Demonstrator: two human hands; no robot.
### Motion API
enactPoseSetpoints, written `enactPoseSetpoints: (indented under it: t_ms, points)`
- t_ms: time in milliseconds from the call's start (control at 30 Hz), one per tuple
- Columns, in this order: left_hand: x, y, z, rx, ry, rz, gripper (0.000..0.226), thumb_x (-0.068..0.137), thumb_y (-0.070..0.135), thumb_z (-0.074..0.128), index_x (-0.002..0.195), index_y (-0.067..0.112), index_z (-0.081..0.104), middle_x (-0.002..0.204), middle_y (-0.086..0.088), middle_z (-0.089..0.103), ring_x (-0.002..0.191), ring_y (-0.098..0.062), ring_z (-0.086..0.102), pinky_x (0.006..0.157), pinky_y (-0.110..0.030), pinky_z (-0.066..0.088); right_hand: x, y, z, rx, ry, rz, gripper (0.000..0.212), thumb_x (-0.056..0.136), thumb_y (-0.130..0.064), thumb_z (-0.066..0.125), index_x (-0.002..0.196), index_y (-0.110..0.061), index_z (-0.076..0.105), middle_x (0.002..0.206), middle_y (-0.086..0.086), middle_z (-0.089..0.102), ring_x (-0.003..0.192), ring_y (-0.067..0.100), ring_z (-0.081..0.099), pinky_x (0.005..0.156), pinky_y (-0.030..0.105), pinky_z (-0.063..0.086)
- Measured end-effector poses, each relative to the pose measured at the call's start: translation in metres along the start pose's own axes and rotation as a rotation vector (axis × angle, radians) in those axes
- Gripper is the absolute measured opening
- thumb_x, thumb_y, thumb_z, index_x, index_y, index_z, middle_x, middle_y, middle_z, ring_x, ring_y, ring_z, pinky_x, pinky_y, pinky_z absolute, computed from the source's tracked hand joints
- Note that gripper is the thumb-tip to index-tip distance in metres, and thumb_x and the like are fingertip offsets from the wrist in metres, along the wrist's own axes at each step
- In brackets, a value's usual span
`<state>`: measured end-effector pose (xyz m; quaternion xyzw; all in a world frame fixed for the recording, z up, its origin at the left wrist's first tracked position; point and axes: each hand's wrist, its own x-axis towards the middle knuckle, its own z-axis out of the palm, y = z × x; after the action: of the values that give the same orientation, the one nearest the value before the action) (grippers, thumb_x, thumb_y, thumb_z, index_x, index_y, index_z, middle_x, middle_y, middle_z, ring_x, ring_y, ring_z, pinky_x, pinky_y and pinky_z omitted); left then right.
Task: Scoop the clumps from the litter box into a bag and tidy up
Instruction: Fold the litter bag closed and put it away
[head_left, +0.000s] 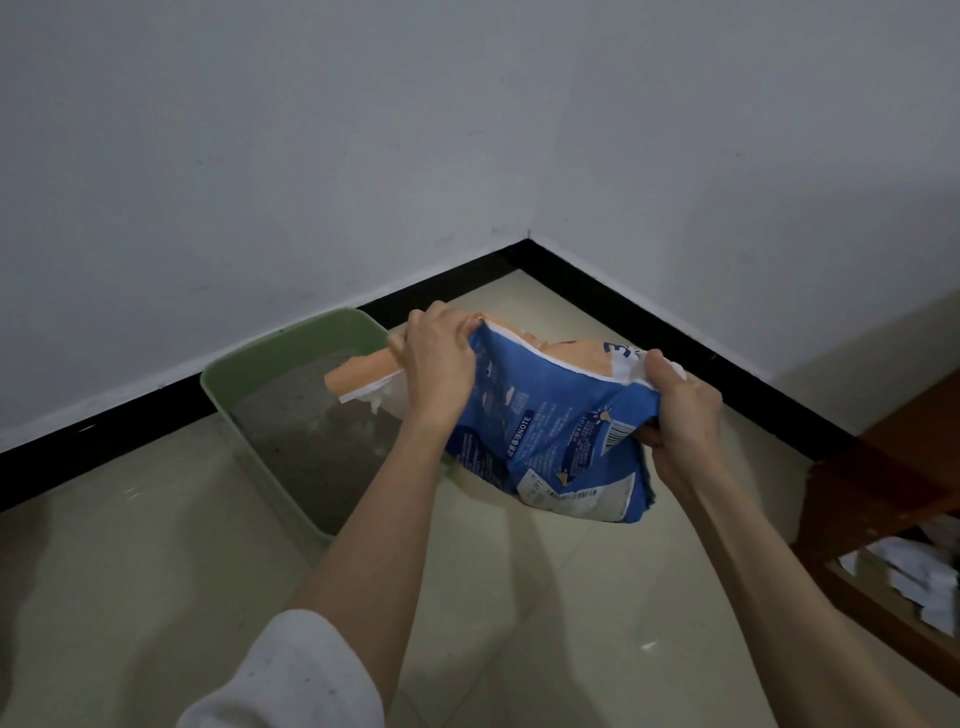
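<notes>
A blue and orange printed bag (550, 431) hangs in the air between both my hands, its torn top edge uppermost. My left hand (439, 364) grips the bag's left top corner, and my right hand (680, 410) grips its right edge. Behind and left of the bag, a green litter box (228, 379) stands on the floor against the wall, filled with grey litter (317, 431). An orange flap of the bag reaches over the box. No scoop is visible.
White walls with a black skirting board (623, 296) meet in a corner just beyond the bag. A brown wooden piece of furniture (883, 467) stands at the right, with white crumpled papers (914, 577) in its lower part. The floor is pale tile.
</notes>
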<state>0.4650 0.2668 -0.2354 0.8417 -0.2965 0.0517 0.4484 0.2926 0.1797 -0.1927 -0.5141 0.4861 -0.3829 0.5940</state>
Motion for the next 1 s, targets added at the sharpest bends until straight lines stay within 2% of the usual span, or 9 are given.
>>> enactPoseSetpoints:
  t_ms: [300, 400, 567, 733, 800, 1000]
  points:
    - [0.001, -0.001, -0.003, -0.006, 0.023, 0.015, 0.026, 0.097, 0.026, 0.041, 0.098, 0.019, 0.066, 0.096, 0.001, 0.054, 0.088, -0.01, 0.034, 0.081, -0.028, 0.018, 0.002, -0.002, 0.001, 0.056, 0.003, -0.011, 0.021, 0.094, -0.027, 0.053, 0.078, -0.015, 0.048, 0.067, 0.001, 0.055, 0.037, 0.0, 0.055, 0.032, 0.01, 0.034]
    - [0.0, -0.004, -0.004, -0.016, 0.03, 0.018, 0.026, 0.097, 0.026, 0.042, 0.096, 0.019, 0.067, 0.093, 0.002, 0.054, 0.087, -0.009, 0.034, 0.078, -0.025, 0.015, 0.0, -0.002, 0.003, 0.061, -0.003, -0.013, 0.02, 0.094, -0.028, 0.053, 0.079, -0.015, 0.049, 0.069, 0.002, 0.058, 0.043, 0.003, 0.058, 0.032, 0.01, 0.035]
    - [0.004, -0.007, -0.009, -0.009, 0.052, 0.033, 0.026, 0.097, 0.024, 0.042, 0.096, 0.02, 0.067, 0.092, 0.003, 0.053, 0.089, -0.012, 0.037, 0.076, -0.025, 0.013, -0.001, 0.001, 0.008, 0.053, -0.009, -0.01, 0.02, 0.093, -0.031, 0.053, 0.081, -0.016, 0.05, 0.073, 0.002, 0.062, 0.062, 0.012, 0.061, 0.039, 0.015, 0.045]
    - [0.013, -0.016, -0.017, 0.0, 0.1, 0.05, 0.026, 0.097, 0.023, 0.043, 0.094, 0.019, 0.068, 0.094, 0.0, 0.056, 0.093, -0.015, 0.041, 0.076, -0.026, 0.013, 0.0, 0.008, 0.022, 0.032, -0.044, -0.002, 0.025, 0.094, -0.034, 0.051, 0.099, -0.01, 0.048, 0.078, 0.002, 0.063, 0.069, 0.014, 0.063, 0.053, 0.024, 0.049]
    - [0.016, -0.018, -0.02, 0.007, 0.12, 0.07, 0.025, 0.096, 0.021, 0.043, 0.092, 0.02, 0.068, 0.094, 0.001, 0.056, 0.095, -0.017, 0.042, 0.076, -0.027, 0.013, 0.001, 0.011, 0.025, 0.03, -0.059, 0.0, 0.022, 0.094, -0.034, 0.051, 0.095, -0.012, 0.049, 0.078, 0.002, 0.062, 0.07, 0.014, 0.062, 0.05, 0.022, 0.049]
    - [0.019, -0.023, -0.024, 0.031, 0.131, 0.093, 0.025, 0.095, 0.017, 0.044, 0.094, 0.019, 0.069, 0.097, 0.0, 0.059, 0.098, -0.02, 0.045, 0.081, -0.032, 0.018, 0.002, 0.022, 0.027, -0.019, -0.076, 0.023, 0.025, 0.095, -0.034, 0.05, 0.098, -0.009, 0.05, 0.075, 0.005, 0.061, 0.066, 0.016, 0.06, 0.039, 0.016, 0.045]
